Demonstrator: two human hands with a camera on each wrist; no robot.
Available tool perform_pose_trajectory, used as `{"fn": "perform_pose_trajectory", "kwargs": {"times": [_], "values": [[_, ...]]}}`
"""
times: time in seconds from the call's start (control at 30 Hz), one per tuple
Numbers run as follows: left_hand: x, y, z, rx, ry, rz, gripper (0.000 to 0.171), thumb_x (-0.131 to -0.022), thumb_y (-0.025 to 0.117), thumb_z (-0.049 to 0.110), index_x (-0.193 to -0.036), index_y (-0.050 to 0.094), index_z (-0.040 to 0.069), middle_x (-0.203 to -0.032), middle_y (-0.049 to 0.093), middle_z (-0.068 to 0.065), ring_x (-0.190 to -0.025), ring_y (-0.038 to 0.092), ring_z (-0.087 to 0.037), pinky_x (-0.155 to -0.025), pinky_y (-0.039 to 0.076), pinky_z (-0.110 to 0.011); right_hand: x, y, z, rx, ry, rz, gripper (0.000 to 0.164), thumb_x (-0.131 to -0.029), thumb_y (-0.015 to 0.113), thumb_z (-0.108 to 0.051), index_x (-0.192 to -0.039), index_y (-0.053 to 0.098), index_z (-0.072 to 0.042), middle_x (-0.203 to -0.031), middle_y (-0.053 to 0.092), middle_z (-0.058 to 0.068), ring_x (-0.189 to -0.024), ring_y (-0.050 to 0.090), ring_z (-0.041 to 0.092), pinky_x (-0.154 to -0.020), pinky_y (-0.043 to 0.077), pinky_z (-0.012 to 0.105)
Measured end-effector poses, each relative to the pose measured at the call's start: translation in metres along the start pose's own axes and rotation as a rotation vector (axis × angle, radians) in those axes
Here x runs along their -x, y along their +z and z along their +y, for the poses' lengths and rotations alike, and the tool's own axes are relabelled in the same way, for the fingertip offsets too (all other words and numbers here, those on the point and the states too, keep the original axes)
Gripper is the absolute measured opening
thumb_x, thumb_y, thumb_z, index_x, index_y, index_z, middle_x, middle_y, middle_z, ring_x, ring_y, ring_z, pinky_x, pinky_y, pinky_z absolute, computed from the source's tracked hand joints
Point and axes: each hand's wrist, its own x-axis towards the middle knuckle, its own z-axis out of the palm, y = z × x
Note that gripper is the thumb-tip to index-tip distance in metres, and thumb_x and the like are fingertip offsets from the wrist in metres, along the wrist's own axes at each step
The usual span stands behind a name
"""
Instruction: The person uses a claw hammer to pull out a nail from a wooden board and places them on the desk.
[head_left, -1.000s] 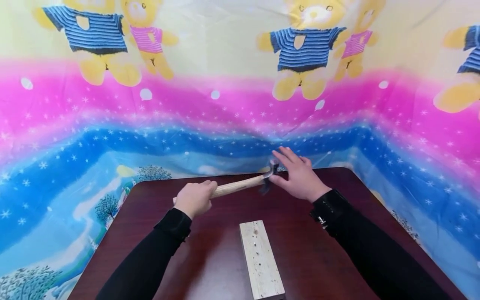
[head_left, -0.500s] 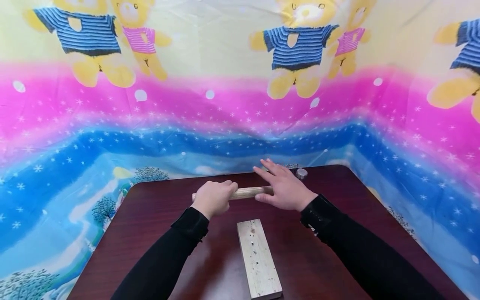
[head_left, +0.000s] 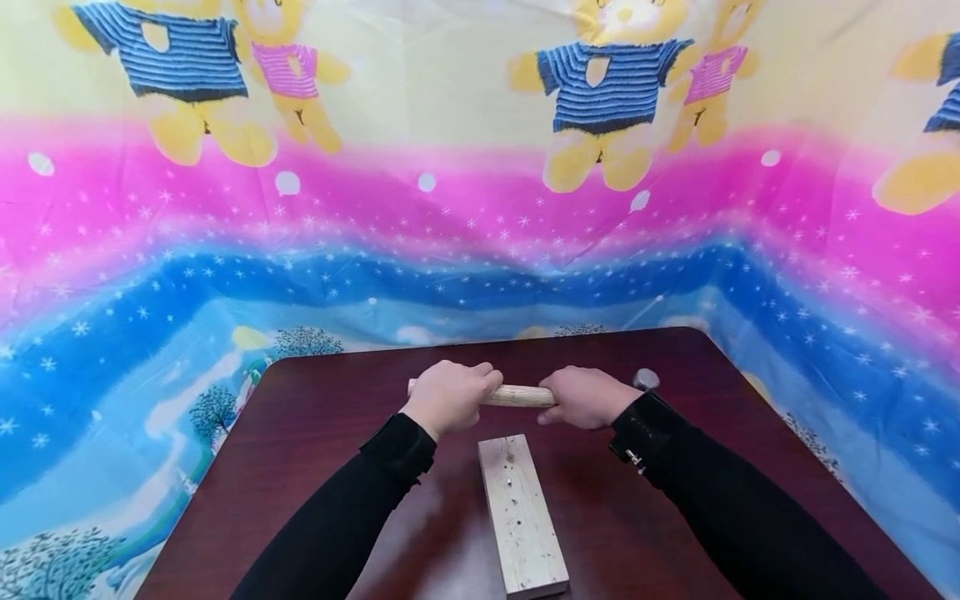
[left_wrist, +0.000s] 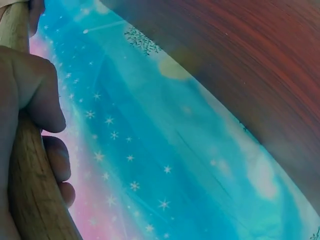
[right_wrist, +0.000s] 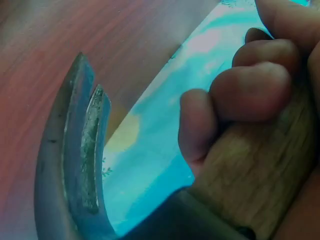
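"Well, head view?"
"My left hand [head_left: 452, 396] and right hand [head_left: 588, 398] curl round the hammer [head_left: 519, 396]; the wooden block [head_left: 522, 521] lies nearer me than my fingers."
"Left wrist?"
"Fingers wrap the handle [left_wrist: 31, 175], presumably steadying."
"Right wrist?"
"Fingers clasp near the claw [right_wrist: 52, 160], likely balancing weight."

No readable text, no legible labels, brands, numbers or signs

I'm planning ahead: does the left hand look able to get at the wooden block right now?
Probably yes, once it lets go: the left hand grips the hammer handle, which the right hand holds too. The wooden block lies on the table with nothing lying across it.
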Motion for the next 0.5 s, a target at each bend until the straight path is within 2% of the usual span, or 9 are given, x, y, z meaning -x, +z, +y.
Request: {"fn": "perform_pose_trajectory", "kwargs": {"times": [0.1, 0.17, 0.27, 0.37, 0.43, 0.5], "values": [[0.0, 0.002, 0.0, 0.009, 0.018, 0.028, 0.019, -0.074, 0.07, 0.017, -0.085, 0.055, 0.023, -0.076, 0.051, 0.009, -0.058, 0.051, -0.009, -0.055, 0.046, -0.027, 0.001, 0.004, 0.003, -0.017, 0.002, -0.002, 0.023, -0.081, 0.067, -0.048, -0.089, 0.061, -0.027, -0.069, 0.056, -0.011, -0.063, 0.05, 0.008, -0.062, 0.044, 0.031], [-0.001, 0.004, 0.002, 0.04, 0.052, 0.079, 0.021, -0.076, 0.067, 0.017, -0.094, 0.06, 0.024, -0.085, 0.054, 0.008, -0.07, 0.055, -0.009, -0.064, 0.048, -0.027, 0.002, 0.007, 0.008, -0.012, -0.008, 0.002, 0.024, -0.081, 0.067, -0.049, -0.09, 0.062, -0.027, -0.07, 0.056, -0.011, -0.064, 0.05, 0.009, -0.063, 0.044, 0.032], [0.005, 0.001, 0.009, 0.125, 0.131, 0.185, 0.041, -0.082, 0.063, 0.024, -0.122, 0.059, 0.021, -0.116, 0.057, 0.001, -0.103, 0.055, -0.015, -0.087, 0.046, -0.031, 0.005, 0.01, 0.025, -0.027, -0.035, 0.039, 0.026, -0.081, 0.066, -0.05, -0.091, 0.062, -0.027, -0.072, 0.055, -0.013, -0.066, 0.05, 0.008, -0.064, 0.044, 0.033], [0.022, -0.003, 0.016, 0.209, 0.19, 0.271, 0.063, -0.084, 0.06, 0.036, -0.142, 0.045, 0.016, -0.143, 0.043, -0.009, -0.128, 0.042, -0.022, -0.101, 0.039, -0.039, 0.014, 0.01, 0.05, -0.128, -0.006, 0.138, 0.029, -0.081, 0.064, -0.055, -0.087, 0.062, -0.026, -0.068, 0.053, -0.013, -0.064, 0.05, 0.007, -0.064, 0.044, 0.032], [0.036, -0.003, 0.016, 0.27, 0.164, 0.275, 0.071, -0.083, 0.061, 0.04, -0.145, 0.04, 0.013, -0.148, 0.037, -0.01, -0.133, 0.037, -0.022, -0.103, 0.037, -0.041, 0.022, 0.005, 0.063, -0.264, 0.041, 0.208, 0.036, -0.082, 0.062, -0.057, -0.082, 0.062, -0.021, -0.064, 0.051, -0.009, -0.06, 0.05, 0.01, -0.063, 0.043, 0.033], [0.049, 0.003, 0.013, 0.339, 0.082, 0.221, 0.075, -0.083, 0.063, 0.043, -0.146, 0.039, 0.011, -0.15, 0.035, -0.008, -0.135, 0.034, -0.02, -0.105, 0.036, -0.041, 0.029, -0.004, 0.068, -0.408, 0.093, 0.248, 0.043, -0.081, 0.061, -0.059, -0.081, 0.062, -0.017, -0.06, 0.05, -0.003, -0.057, 0.052, 0.014, -0.062, 0.043, 0.034]]}}
